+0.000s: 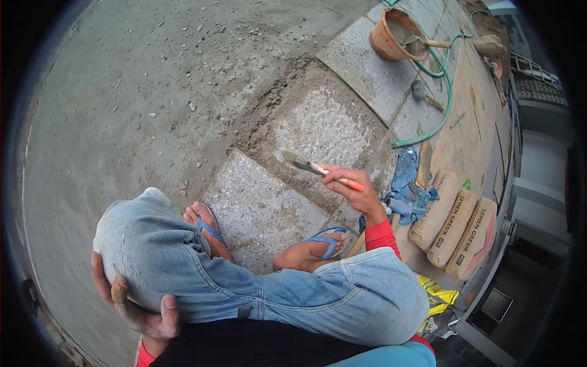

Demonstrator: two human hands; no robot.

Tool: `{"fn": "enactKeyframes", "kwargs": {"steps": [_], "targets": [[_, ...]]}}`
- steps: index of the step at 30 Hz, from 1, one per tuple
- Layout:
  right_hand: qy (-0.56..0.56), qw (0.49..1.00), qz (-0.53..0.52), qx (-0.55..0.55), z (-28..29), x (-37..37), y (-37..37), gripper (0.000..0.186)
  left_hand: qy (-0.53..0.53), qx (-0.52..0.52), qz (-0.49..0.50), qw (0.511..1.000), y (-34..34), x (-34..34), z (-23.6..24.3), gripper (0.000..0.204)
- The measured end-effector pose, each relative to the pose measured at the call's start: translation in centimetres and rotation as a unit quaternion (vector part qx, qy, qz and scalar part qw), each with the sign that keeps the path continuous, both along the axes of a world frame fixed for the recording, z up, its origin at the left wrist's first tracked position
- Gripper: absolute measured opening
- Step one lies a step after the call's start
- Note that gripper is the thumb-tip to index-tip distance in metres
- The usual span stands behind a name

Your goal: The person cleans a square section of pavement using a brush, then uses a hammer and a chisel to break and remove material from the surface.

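Note:
My right hand (346, 185) grips a paintbrush (302, 164) with an orange-tipped handle, its bristles over a rough, mortar-smeared square (324, 125) among the pavers. Just below that square lies a speckled grey paver (257, 211), partly under my sandalled feet. At the lower left, my left hand (137, 309) rests on my jeans-covered knee (131, 235), fingers spread round its side and dirt on them. A ridge of wet mortar (275, 92) runs along the rough square's left edge.
Grey screed (122, 110) spreads leftward. At upper right are an orange bucket (385, 43) with a tool, a green hose (446, 107) and a mallet (420, 92). Several paper sacks (455, 229), blue cloths (406, 177) and wooden boards (471, 122) lie to the right.

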State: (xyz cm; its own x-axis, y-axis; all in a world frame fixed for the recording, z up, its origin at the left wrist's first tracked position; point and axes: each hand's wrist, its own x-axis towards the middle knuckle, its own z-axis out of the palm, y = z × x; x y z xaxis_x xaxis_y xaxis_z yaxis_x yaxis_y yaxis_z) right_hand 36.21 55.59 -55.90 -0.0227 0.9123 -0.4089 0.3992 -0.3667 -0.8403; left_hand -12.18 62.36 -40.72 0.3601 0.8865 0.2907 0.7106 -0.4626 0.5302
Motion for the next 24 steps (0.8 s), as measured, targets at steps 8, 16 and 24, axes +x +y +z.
{"fn": "enactKeyframes", "kwargs": {"steps": [8,16,24], "targets": [[-0.127,0.958,0.207,-0.15,-0.6,-1.4,1.3,0.016,-0.012,0.021,0.044,0.999,-0.2,0.9,-0.1,0.075],[-0.046,0.992,0.042,-0.106,-0.5,-1.0,2.2,0.018,0.01,0.023,0.028,0.999,0.1,1.6,0.3,0.075],[0.023,0.989,0.085,0.12,-1.8,-2.8,6.9,0.019,0.009,0.017,0.025,0.999,0.0,2.1,0.3,0.074]]}}
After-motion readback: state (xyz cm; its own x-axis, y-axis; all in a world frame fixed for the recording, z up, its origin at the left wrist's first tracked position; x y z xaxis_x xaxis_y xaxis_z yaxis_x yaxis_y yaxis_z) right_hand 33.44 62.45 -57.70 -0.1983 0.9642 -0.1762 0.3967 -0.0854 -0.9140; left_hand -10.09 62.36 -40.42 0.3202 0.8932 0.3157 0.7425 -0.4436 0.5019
